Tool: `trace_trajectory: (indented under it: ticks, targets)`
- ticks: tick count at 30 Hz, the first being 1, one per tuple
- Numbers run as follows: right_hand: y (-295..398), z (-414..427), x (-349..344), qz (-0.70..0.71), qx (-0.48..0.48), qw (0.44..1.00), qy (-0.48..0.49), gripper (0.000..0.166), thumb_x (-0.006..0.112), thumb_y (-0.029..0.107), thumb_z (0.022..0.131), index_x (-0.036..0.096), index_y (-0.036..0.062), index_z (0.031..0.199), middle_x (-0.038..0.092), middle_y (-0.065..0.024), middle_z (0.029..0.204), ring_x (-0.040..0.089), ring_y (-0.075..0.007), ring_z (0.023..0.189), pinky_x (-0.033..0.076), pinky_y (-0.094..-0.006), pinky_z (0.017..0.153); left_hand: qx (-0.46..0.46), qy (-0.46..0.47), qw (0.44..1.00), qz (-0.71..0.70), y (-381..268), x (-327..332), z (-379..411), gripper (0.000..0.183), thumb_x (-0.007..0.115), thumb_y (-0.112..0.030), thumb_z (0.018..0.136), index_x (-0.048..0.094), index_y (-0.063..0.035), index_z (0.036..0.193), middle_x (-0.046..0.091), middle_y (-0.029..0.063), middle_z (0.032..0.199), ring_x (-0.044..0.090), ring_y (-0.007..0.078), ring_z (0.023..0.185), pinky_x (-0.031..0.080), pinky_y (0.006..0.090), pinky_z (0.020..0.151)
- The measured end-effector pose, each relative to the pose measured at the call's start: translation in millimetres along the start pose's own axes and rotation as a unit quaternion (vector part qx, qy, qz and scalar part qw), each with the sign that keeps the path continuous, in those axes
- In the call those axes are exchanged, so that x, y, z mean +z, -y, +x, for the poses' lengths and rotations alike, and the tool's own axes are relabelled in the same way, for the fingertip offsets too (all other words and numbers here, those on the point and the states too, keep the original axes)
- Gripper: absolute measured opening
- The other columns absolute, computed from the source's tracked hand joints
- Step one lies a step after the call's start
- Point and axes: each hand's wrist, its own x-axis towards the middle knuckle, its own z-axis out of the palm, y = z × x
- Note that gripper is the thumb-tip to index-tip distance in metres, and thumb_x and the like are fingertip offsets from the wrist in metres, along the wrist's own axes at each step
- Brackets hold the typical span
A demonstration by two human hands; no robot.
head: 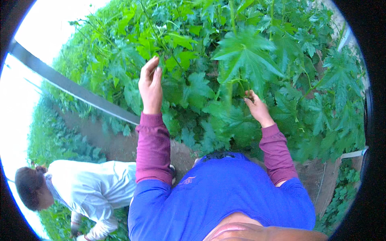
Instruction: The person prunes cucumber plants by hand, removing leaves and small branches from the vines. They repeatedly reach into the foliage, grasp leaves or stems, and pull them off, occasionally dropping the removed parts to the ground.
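Observation:
My left hand (151, 87) is raised before the leafy plants, its fingers curved and the thumb a little apart from them. Nothing shows between those fingers. Lower and to the right, my right hand (257, 108) has its thumb and fingers closed around a thin green plant stem (248, 86), partly hidden by the fingers. Just above that hand spreads a large, deeply lobed leaf (245, 55), slightly blurred. Maroon sleeves cover both my forearms.
Dense green plants (193, 93) fill the space ahead. A grey post (75, 86) slants in from the left. Bare soil (117, 144) runs between the rows. At lower left, a person in a pale top (87, 183) bends over other plants.

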Motion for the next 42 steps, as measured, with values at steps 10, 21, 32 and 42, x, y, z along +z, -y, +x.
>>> trace_trajectory:
  ticks: [10, 21, 32, 42]
  targets:
    - [140, -34, -80, -0.173, -0.069, 0.977, 0.103, 0.016, 0.062, 0.016, 0.079, 0.062, 0.0039, 0.089, 0.064, -0.0136, 0.088, 0.062, -0.0310, 0.085, 0.049, -0.0365, 0.074, -0.053, 0.117, 0.992, -0.011, 23, 21, 163, 0.032, 0.055, -0.014, 0.092, 0.053, 0.0030, 0.118, 0.063, 0.0103, 0.103, 0.062, 0.0093, 0.068, 0.047, 0.0205, 0.055]
    - [358, 36, -32, 0.046, -0.560, 0.827, 0.001, 0.011, 0.063, 0.007, 0.078, 0.062, 0.0037, 0.088, 0.064, -0.0126, 0.096, 0.064, -0.0290, 0.085, 0.054, -0.0335, 0.069, 0.013, 0.085, 0.971, -0.225, -31, 1, 78, 0.021, 0.047, -0.018, 0.097, 0.053, -0.0004, 0.105, 0.065, 0.0113, 0.092, 0.061, 0.0107, 0.067, 0.050, 0.0239, 0.054]
    - [381, 88, -12, -0.195, -0.595, 0.775, -0.086, 0.007, 0.062, 0.016, 0.073, 0.060, 0.0100, 0.074, 0.056, -0.0054, 0.075, 0.063, -0.0258, 0.073, 0.052, -0.0366, 0.060, 0.063, 0.128, 0.990, 0.011, -82, -32, 43, 0.016, 0.047, -0.014, 0.096, 0.054, 0.0007, 0.096, 0.066, 0.0080, 0.071, 0.060, 0.0106, 0.059, 0.047, 0.0245, 0.052]
    - [358, 39, -6, 0.165, -0.158, 0.921, 0.315, 0.027, 0.052, 0.012, 0.089, 0.050, 0.0001, 0.113, 0.064, -0.0060, 0.077, 0.054, -0.0076, 0.049, 0.042, -0.0222, 0.044, 0.042, 0.164, 0.981, -0.091, -40, -39, 77, 0.017, 0.052, -0.014, 0.093, 0.060, -0.0001, 0.098, 0.067, 0.0044, 0.092, 0.049, 0.0052, 0.057, 0.042, 0.0211, 0.051]
